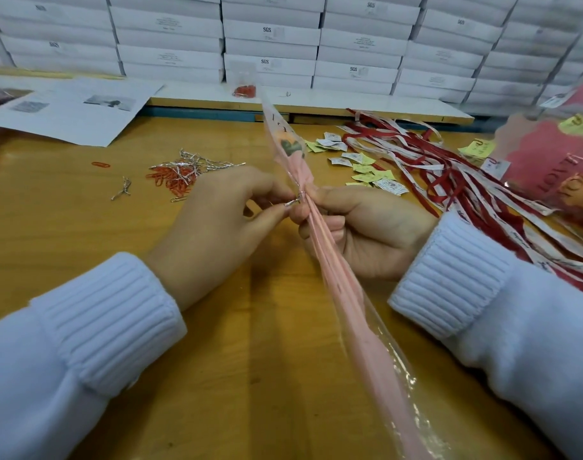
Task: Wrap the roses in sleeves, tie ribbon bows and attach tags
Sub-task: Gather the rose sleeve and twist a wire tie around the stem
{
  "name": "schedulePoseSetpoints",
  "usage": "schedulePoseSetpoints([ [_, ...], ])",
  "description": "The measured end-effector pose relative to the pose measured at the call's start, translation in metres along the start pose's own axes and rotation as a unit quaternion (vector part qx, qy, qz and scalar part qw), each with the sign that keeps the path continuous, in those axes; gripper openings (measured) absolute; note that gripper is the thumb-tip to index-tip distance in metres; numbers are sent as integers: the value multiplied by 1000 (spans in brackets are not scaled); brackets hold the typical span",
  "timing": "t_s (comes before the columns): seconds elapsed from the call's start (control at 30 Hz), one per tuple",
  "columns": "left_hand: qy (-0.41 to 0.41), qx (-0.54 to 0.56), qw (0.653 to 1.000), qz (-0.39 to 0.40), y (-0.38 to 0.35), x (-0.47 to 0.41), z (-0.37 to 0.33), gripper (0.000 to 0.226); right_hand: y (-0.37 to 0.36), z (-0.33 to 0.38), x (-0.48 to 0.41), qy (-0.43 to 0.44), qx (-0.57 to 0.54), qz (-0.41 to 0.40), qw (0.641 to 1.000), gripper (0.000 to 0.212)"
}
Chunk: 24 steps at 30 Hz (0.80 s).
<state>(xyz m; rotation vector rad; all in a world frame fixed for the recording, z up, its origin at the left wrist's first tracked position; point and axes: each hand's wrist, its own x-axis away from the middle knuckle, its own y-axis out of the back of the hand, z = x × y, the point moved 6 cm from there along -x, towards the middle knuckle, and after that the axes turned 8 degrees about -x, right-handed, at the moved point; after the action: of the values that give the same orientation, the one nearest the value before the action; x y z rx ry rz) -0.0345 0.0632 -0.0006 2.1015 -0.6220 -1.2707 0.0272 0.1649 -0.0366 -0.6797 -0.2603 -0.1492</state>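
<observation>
Wrapped rose [343, 287] nearest, pink sleeve slanting up over table [84, 227]. Right hand [366, 234] fingers curled round gathered neck. Left hand [217, 220] thumb and forefinger pinch silver twist tie [293, 201] there. Ribbons [449, 180], tags [359, 161] lie right; clips [177, 175] left.

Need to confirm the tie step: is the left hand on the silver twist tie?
Touching. Head view shows the left hand pinching the silver twist tie beside the pink sleeve, which the right hand grips.
</observation>
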Motion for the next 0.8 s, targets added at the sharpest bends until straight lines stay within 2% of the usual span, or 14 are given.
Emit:
schedulePoseSetpoints([
  [0.2, -47, 5, 999, 24, 0, 0, -8, 8, -6, -2, 3, -24, 3, 49, 998, 12],
  [0.27, -4, 75, 997, 21, -2, 1, -4, 11, -9, -1, 3, -27, 7, 72, 997, 11],
  [0.33, 95, 232, 968, 33, -9, 2, 2, 15, -11, -1, 4, -29, 8, 94, 995, 11],
  [0.4, 219, 401, 887, 69, -23, 6, 6, 20, -11, 0, 4, -25, 12, 99, 995, 9],
  [0.5, 373, 583, 697, 190, -45, 18, 2, 15, -9, 1, 4, -12, 40, 95, 995, 6],
  [0.53, 395, 609, 651, 222, -47, 22, 1, 15, -9, 1, 5, -10, 51, 95, 994, 7],
  [0.57, 402, 622, 626, 245, -48, 23, 1, 16, -9, 0, 5, -7, 62, 96, 993, 7],
  [0.6, 402, 626, 616, 259, -47, 24, 3, 18, -9, 0, 6, -5, 71, 98, 993, 8],
  [0.67, 410, 610, 624, 265, -47, 24, 4, 19, -9, -2, 5, -2, 78, 95, 992, 8],
  [0.7, 417, 590, 645, 250, -47, 23, 6, 18, -9, -3, 4, 1, 77, 91, 993, 7],
  [0.73, 419, 564, 679, 215, -48, 22, 9, 16, -8, -3, 3, 4, 75, 87, 993, 6],
  [0.8, 396, 485, 773, 107, -43, 16, 17, 15, -7, -2, 2, 13, 75, 77, 994, 7],
])
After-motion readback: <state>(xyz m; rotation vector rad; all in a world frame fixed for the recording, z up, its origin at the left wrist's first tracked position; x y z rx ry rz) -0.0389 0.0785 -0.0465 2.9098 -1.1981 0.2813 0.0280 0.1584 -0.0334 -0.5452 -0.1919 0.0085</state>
